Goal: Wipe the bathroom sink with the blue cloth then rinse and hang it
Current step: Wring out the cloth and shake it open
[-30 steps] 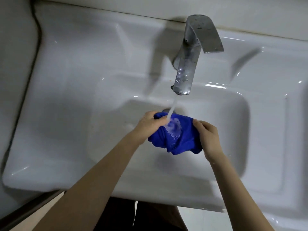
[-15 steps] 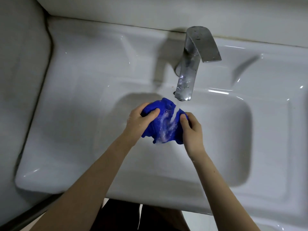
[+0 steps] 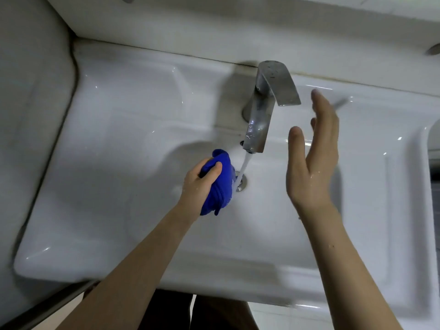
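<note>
My left hand (image 3: 198, 184) grips the bunched, wet blue cloth (image 3: 220, 184) over the basin of the white sink (image 3: 114, 163), just left of the running water stream (image 3: 242, 170). The stream falls from the metal faucet (image 3: 262, 115) onto the drain (image 3: 241, 183), grazing the cloth's right edge. My right hand (image 3: 312, 160) is raised to the right of the faucet, wet, fingers spread and holding nothing, its fingertips near the faucet's handle.
A grey wall surface (image 3: 31, 115) borders the sink on the left, and a white ledge (image 3: 214, 27) runs behind it. The sink's flat rim extends to the right. My dark-clothed legs show below the front edge.
My right hand let go of the cloth and rose to the right of the faucet. My left hand now holds the cloth alone, shifted left out of the stream's centre.
</note>
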A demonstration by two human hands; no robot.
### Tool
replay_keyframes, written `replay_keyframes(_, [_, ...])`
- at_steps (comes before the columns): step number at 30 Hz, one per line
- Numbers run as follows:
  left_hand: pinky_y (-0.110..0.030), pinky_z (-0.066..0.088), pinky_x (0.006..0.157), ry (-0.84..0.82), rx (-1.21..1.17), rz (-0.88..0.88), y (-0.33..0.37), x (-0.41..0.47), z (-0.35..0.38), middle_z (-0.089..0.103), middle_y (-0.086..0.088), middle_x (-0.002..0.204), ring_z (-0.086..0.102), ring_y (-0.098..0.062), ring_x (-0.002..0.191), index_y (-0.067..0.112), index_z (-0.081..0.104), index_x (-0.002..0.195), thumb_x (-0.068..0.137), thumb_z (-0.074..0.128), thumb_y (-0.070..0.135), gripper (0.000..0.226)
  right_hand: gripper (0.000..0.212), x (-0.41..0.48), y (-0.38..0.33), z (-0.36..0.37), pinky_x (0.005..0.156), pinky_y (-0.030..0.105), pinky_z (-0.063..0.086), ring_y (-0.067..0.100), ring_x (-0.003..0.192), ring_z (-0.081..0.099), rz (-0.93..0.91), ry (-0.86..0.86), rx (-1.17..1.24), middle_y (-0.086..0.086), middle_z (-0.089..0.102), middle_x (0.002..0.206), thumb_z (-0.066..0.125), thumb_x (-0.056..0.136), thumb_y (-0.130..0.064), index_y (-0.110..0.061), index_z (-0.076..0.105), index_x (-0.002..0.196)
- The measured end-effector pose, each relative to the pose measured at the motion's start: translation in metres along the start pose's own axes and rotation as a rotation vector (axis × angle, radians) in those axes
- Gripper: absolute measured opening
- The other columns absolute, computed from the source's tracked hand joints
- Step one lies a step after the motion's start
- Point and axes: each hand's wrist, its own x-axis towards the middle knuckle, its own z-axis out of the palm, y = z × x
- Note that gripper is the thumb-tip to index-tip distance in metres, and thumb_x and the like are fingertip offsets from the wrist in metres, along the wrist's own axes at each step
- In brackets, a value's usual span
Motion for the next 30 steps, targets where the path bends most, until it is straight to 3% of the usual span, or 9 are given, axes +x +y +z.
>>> replay_keyframes(5, [-0.055, 0.055, 0.092, 0.013, 0.018, -0.014, 0.007, -0.01, -0.011, 0.07, -0.005, 0.105, 0.065, -0.032, 0.103, 0.033, 0.07, 0.097, 0.093, 0.063, 0.032, 0.007, 0.043, 0.031, 0.002, 0.005, 0.118, 0.035, 0.028, 0.021, 0.147, 0.027, -0.161, -0.181, -0.147, 0.007, 0.042, 0.152, 0.044, 0.103, -0.018, -0.008, 0.045, 0.145])
replay_keyframes(10, [-0.05, 0.055, 0.09, 0.0, 0.049, 0.005, 0.025, -0.03, -0.012, 0.07, -0.006, 0.105, 0.065, -0.032, 0.103, 0.026, 0.069, 0.102, 0.094, 0.062, 0.03, 0.011, 0.046, 0.008, 0.021, 0.006, 0.12, 0.043, 0.024, 0.028, 0.148, 0.025, -0.22, -0.222, -0.226, 0.005, 0.036, 0.154, 0.045, 0.101, -0.014, -0.006, 0.042, 0.146])
replay_keyframes(13, [-0.041, 0.055, 0.086, -0.065, 0.103, 0.03, 0.044, -0.048, -0.016, 0.072, -0.002, 0.1, 0.068, -0.026, 0.098, 0.028, 0.07, 0.098, 0.093, 0.063, 0.029, 0.009, 0.035, -0.022, 0.011, -0.009, 0.113, 0.037, 0.035, 0.02, 0.134, 0.045, 0.044, 0.013, -0.004, 0.003, 0.055, 0.139, 0.046, 0.1, -0.011, -0.01, 0.055, 0.134])
replay_keyframes(15, [-0.036, 0.055, 0.084, -0.129, 0.093, 0.036, 0.061, -0.06, -0.018, 0.074, -0.001, 0.103, 0.069, -0.022, 0.099, 0.026, 0.072, 0.101, 0.093, 0.064, 0.027, 0.011, 0.023, -0.044, 0.008, -0.01, 0.103, 0.048, 0.044, 0.019, 0.11, 0.062, 0.364, 0.134, 0.234, 0.004, 0.069, 0.11, 0.044, 0.098, -0.014, -0.011, 0.063, 0.111])
replay_keyframes(17, [-0.036, 0.055, 0.084, -0.213, 0.062, 0.018, 0.077, -0.069, -0.019, 0.073, -0.005, 0.107, 0.069, -0.023, 0.101, 0.02, 0.071, 0.105, 0.093, 0.063, 0.026, 0.016, 0.031, -0.057, 0.008, -0.001, 0.101, 0.054, 0.045, 0.024, 0.1, 0.067, 0.657, -0.086, 0.455, 0.008, 0.073, 0.099, 0.042, 0.094, -0.03, -0.012, 0.064, 0.106])
replay_keyframes(19, [-0.039, 0.054, 0.088, -0.286, 0.063, -0.005, 0.09, -0.072, -0.018, 0.073, -0.009, 0.11, 0.069, -0.026, 0.103, 0.016, 0.071, 0.107, 0.092, 0.064, 0.028, 0.02, 0.054, -0.064, 0.008, 0.01, 0.103, 0.051, 0.046, 0.027, 0.109, 0.066, 0.924, -0.381, 0.749, 0.012, 0.071, 0.115, 0.04, 0.095, -0.056, -0.014, 0.062, 0.121])
replay_keyframes(22, [-0.04, 0.055, 0.092, -0.256, 0.098, -0.008, 0.091, -0.064, -0.013, 0.074, -0.005, 0.109, 0.069, -0.024, 0.104, 0.019, 0.071, 0.107, 0.093, 0.063, 0.028, 0.018, 0.08, -0.083, 0.011, 0.027, 0.1, 0.053, 0.047, 0.038, 0.121, 0.059, 1.268, -0.554, 1.308, 0.019, 0.057, 0.137, 0.038, 0.086, -0.071, -0.011, 0.055, 0.136])
replay_keyframes(26, [-0.04, 0.054, 0.093, 0.036, 0.183, -0.022, 0.071, -0.051, 0.006, 0.073, 0.001, 0.1, 0.067, -0.023, 0.103, 0.026, 0.069, 0.1, 0.09, 0.062, 0.039, 0.018, 0.087, -0.102, 0.015, 0.042, 0.107, 0.074, 0.023, 0.052, 0.133, 0.039, 1.196, -0.72, 1.453, 0.025, 0.041, 0.149, 0.036, 0.086, -0.077, -0.015, 0.045, 0.145])
replay_keyframes(30, [-0.041, 0.05, 0.091, -0.151, 0.135, -0.232, 0.063, -0.055, 0.02, 0.067, -0.016, 0.089, 0.065, -0.031, 0.088, 0.008, 0.059, 0.09, 0.065, 0.057, 0.064, 0.061, 0.071, -0.103, 0.012, 0.049, 0.096, 0.057, 0.047, 0.039, 0.12, 0.059, 1.175, -0.689, 1.28, 0.018, 0.06, 0.134, 0.072, 0.08, -0.053, -0.012, 0.055, 0.135])
